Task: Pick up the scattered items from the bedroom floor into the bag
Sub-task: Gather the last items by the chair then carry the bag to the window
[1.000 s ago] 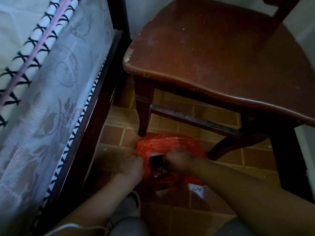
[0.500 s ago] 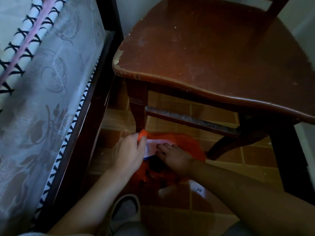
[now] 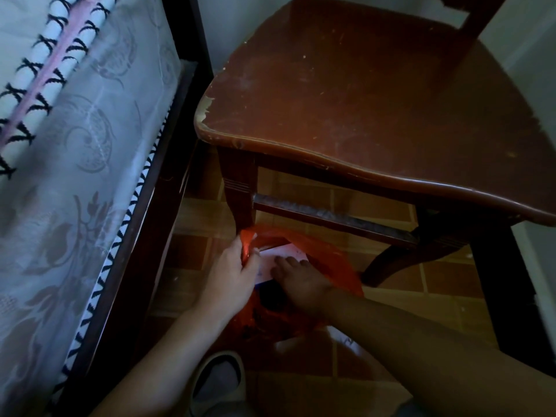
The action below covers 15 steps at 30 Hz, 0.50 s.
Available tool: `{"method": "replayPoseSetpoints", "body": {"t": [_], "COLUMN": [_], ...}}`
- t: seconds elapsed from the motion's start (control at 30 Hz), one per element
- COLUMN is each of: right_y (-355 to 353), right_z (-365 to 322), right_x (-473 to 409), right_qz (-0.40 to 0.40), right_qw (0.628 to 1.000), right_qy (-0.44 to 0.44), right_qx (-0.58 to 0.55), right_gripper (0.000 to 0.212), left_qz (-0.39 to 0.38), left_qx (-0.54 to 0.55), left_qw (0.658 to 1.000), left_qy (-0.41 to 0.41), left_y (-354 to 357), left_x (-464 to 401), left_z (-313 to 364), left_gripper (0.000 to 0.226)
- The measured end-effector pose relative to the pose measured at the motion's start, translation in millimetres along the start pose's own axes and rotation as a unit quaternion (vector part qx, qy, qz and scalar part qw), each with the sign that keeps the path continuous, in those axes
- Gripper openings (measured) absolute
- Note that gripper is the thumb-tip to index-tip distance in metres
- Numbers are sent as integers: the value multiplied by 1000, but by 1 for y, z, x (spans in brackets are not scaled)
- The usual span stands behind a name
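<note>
The red plastic bag (image 3: 328,266) lies on the tiled floor (image 3: 445,284) at about 6 o'clock in the head view, just in front of the front left leg of the wooden chair (image 3: 376,100) and partly under its seat. The left hand (image 3: 231,275) pinches the bag's rim at its 10 o'clock edge, its grip clamped on the plastic and holding the mouth up and apart. The right hand (image 3: 301,281) reaches into the mouth with fingers laid on a white paper (image 3: 282,260); whether its grip clamps the sheet or only presses it down I cannot tell. The step in hand looks like stuffing this paper into the bag. Another white scrap (image 3: 346,338) lies on the floor at the bag's 5 o'clock side, near a grey slipper (image 3: 219,377). The next move likely calls for pushing the paper fully inside, letting go, then reaching for that scrap while the left hand keeps the mouth wide. The bed (image 3: 75,176) runs along 9 o'clock.
</note>
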State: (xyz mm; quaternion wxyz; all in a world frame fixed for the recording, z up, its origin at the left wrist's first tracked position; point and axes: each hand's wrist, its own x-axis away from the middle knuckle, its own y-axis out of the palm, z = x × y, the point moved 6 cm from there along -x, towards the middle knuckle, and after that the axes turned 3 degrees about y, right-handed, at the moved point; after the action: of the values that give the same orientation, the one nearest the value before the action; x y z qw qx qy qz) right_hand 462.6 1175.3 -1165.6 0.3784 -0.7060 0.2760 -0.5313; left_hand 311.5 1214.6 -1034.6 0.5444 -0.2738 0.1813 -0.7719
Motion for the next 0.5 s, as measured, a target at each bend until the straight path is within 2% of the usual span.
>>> {"method": "replayPoseSetpoints", "body": {"t": [0.1, 0.27, 0.4, 0.5], "right_y": [4, 11, 0, -13], "right_z": [9, 16, 16, 5], "right_x": [-12, -30, -29, -17], "right_qz": [-36, -60, -60, -75], "right_qw": [999, 993, 994, 994], "right_qy": [16, 52, 51, 31], "right_qx": [-17, -83, -72, -70], "right_gripper": [86, 113, 118, 112], "left_qz": [-22, -9, -11, -11], "left_qx": [6, -2, 9, 19], "left_qw": [1000, 1000, 1000, 1000], "left_qy": [-6, -10, -8, -2], "left_y": [2, -6, -9, -13], "left_x": [1, -1, -4, -5], "left_z": [-2, -8, -9, -7], "left_gripper": [40, 42, 45, 47]}}
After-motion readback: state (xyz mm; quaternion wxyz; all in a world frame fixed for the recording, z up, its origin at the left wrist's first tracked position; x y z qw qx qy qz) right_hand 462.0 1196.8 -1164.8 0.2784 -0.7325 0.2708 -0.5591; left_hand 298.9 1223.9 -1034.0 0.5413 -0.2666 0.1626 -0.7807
